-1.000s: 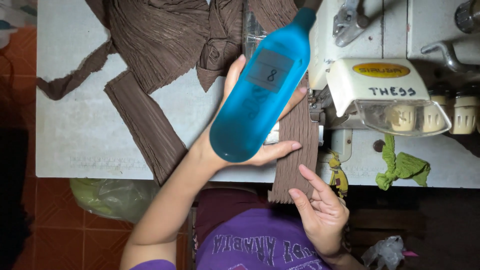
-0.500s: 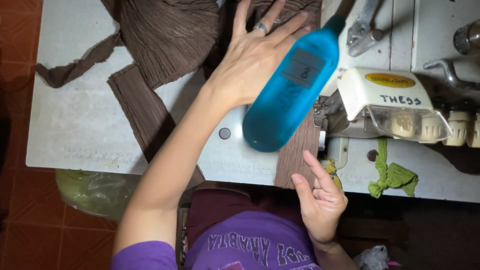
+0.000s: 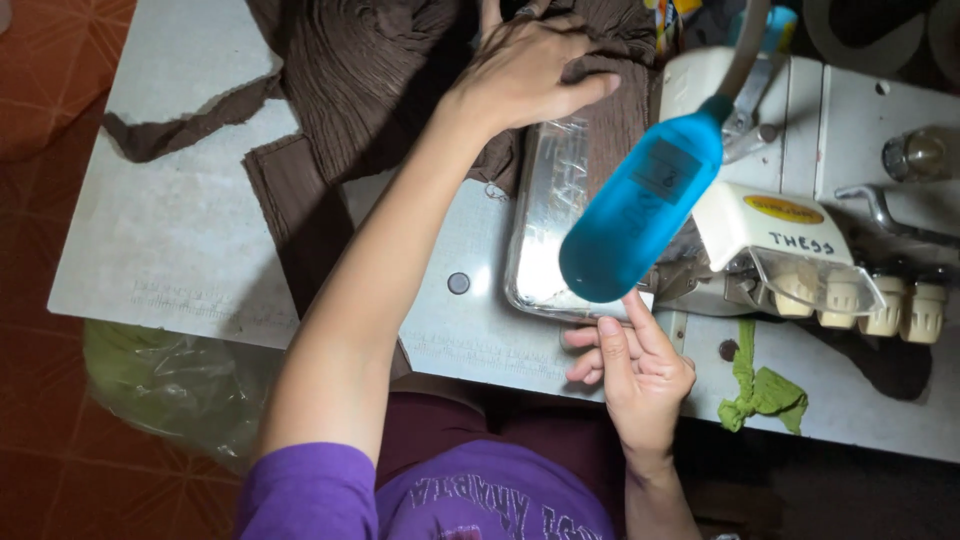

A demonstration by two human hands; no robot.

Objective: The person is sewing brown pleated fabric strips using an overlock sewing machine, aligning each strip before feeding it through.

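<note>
Here we see the left hand stretched out flat, palm down and fingers spread, pressing on the brown pleated fabric that lies bunched toward the far edge of the white sewing table. A strip of that fabric trails off toward the table's left side, and another hangs down over the near edge beside the forearm. The right hand sits at the near edge of the table, loosely curled with its index finger raised; the fingertip reaches the rounded bottom of the blue bottle, though we cannot tell whether it truly touches. It grips nothing. The bottle tilts up and away, its narrow neck pointing toward the far right, and it hovers over a shiny clear plastic tray resting on the table. Just right of the bottle stands the white overlock sewing machine. A scrap of green cloth lies near the table's near edge, right of the right hand.
</note>
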